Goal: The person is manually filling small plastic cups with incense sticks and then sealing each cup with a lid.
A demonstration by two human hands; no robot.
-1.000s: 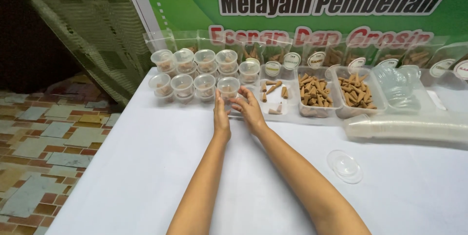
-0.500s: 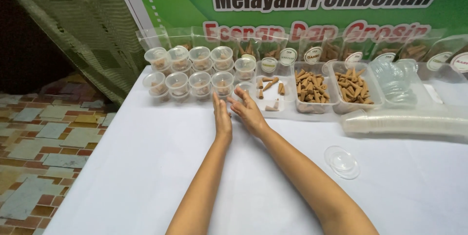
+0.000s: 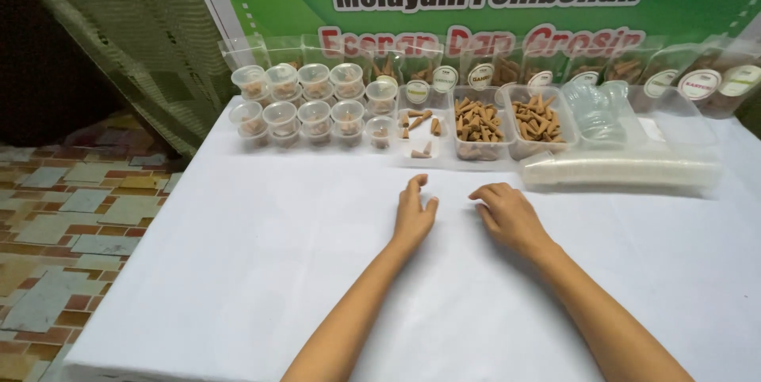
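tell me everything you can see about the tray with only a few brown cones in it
The tray is a clear, thin plastic rectangle, open-topped, sitting flat on the white table in the back row. It holds a few loose brown cones lying scattered. A small lidded cup stands at its left, a fuller cone tray at its right. Neither hand touches it.

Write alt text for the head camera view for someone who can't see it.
Two bare hands, left hand and right hand, rest empty on a white table. Beyond them stand small lidded cups, open tubs of brown cone-shaped pieces and a lying stack of clear cups.
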